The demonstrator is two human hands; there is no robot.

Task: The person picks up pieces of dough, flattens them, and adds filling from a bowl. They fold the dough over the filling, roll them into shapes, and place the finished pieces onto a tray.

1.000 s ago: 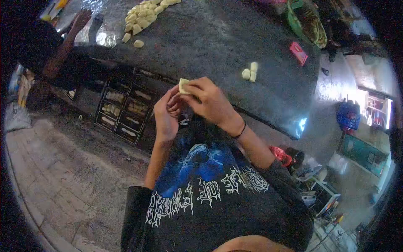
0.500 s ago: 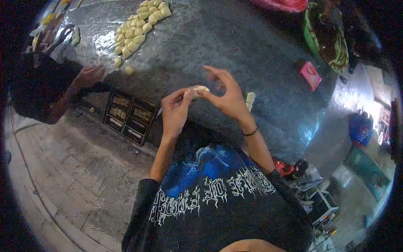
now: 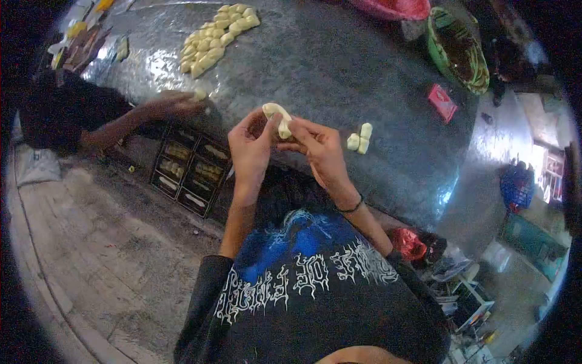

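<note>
At far left a co-worker's hand [image 3: 176, 104] rests on the surface [image 3: 315, 67] below the dough pile [image 3: 215, 37]. My left hand [image 3: 250, 151] and right hand [image 3: 321, 151] pinch a curled dough piece [image 3: 277, 117] in their fingers, above the surface edge. Three shaped pieces [image 3: 359, 140] lie just right.

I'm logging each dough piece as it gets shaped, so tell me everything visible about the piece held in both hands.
The dough piece is pale yellow-white, soft-looking and smooth, bent into a curved, folded strip. It is held in the air above the near edge of the dark table, pinched between the fingertips of the left hand and the right hand. Its upper arc stands free above the fingers; its lower end is tucked between them. Finer surface detail is too small to tell.
</note>
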